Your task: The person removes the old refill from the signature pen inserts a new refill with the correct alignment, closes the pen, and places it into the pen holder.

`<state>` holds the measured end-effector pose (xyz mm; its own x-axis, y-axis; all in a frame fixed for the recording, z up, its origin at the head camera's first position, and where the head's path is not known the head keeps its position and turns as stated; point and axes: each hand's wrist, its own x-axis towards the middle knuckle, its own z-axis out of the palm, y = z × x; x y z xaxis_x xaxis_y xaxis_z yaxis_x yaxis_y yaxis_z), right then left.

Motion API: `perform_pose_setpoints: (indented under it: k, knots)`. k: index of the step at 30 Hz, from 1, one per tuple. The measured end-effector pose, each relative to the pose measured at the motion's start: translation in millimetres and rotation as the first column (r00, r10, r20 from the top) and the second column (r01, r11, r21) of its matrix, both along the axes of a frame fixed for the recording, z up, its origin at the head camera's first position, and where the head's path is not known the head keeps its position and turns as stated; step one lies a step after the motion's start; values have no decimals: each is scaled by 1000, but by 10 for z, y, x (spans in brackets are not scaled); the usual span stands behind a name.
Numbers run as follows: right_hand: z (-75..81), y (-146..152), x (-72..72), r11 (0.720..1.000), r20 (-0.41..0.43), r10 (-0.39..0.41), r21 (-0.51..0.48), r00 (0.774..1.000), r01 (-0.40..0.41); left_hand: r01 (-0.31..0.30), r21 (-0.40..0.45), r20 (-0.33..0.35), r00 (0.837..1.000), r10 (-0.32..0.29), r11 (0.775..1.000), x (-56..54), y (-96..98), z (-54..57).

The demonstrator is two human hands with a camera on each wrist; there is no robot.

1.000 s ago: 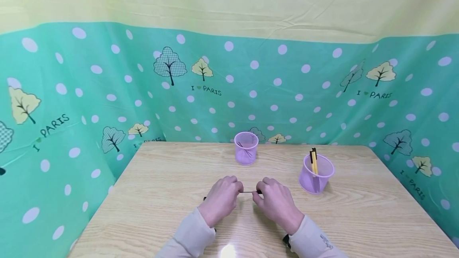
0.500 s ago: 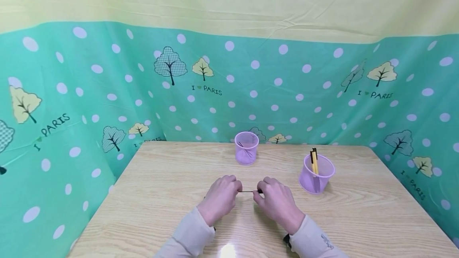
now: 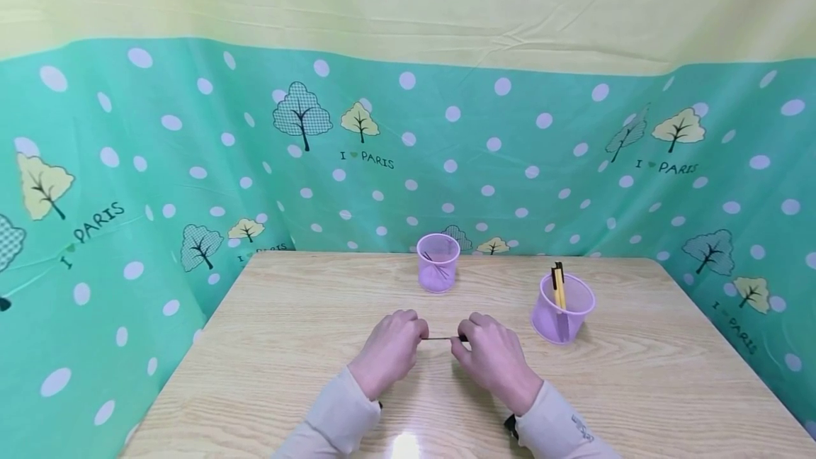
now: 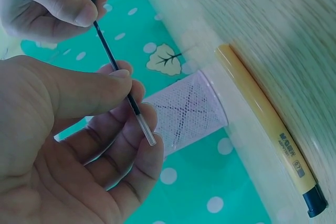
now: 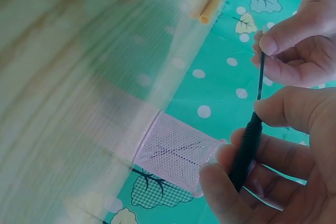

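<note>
In the head view my left hand and right hand face each other low over the table, a thin line stretched between them. My left thumb and fingers pinch a dark pen refill with a clear end, as the left wrist view shows. My right fingers hold a black ribbed pen grip; the refill runs from its narrow end toward the left hand. A yellow pen barrel with a black end lies on the table by the left hand, hidden in the head view.
A purple mesh cup with several thin dark sticks stands at the table's back. To the right, another purple cup holds yellow pens with black ends. Behind the wooden table hangs a patterned curtain.
My hands have drawn very slightly apart, so a bit more of the refill shows between them. The left hand now covers the barrel's dark end that showed beside it. The cups stay put.
</note>
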<state>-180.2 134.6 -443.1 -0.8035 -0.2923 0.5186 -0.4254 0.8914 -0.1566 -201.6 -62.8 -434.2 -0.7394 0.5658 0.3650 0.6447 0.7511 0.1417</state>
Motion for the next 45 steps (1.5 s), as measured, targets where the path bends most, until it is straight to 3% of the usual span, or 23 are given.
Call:
perform_pose_setpoints:
  k: [32, 39, 45]
  knots:
    - [-5, 20, -10, 1000, 7, -5, -28, 1000, 5, -32, 20, 13, 999, 31, 999, -63, -102, 8]
    - [-10, 21, -3, 999, 10, -13, -29, 1000, 13, -54, -1, -25, 998, 54, 999, -102, -123, -2]
    - [1, 19, -7, 1000, 18, -6, -20, 1000, 6, -72, -13, 18, 997, 72, 997, -139, -150, 16]
